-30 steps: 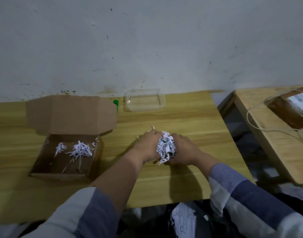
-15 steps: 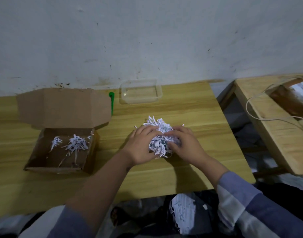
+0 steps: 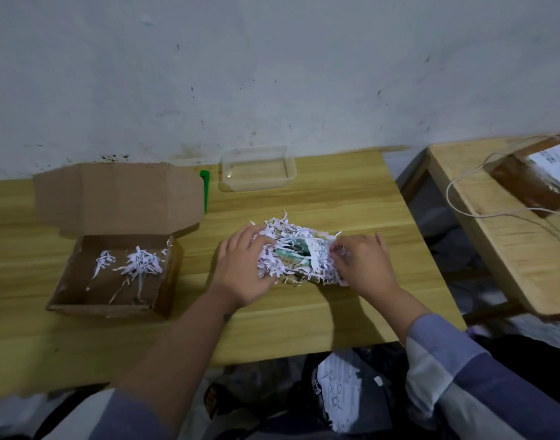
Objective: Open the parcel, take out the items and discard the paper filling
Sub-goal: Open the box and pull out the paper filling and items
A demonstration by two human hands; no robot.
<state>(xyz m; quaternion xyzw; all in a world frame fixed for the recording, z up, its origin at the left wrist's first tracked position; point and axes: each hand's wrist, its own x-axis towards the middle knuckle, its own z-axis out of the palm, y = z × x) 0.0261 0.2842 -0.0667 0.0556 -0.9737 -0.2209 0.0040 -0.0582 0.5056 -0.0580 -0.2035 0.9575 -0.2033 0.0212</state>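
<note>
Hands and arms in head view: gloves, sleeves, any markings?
No gloves: left hand and right hand are bare. Left sleeve is pushed up to the elbow, forearm bare with a small dark mark near the wrist. Right sleeve reaches lower, with broad blue-grey and pale stripes.

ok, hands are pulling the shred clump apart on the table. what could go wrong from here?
1. The shreds are loose, so strips may scatter across the table or off its near edge.
2. Greenish items are only partly exposed between the left hand and right hand; one might get discarded with the filling.
3. Shreds left in the box could be forgotten.
</note>
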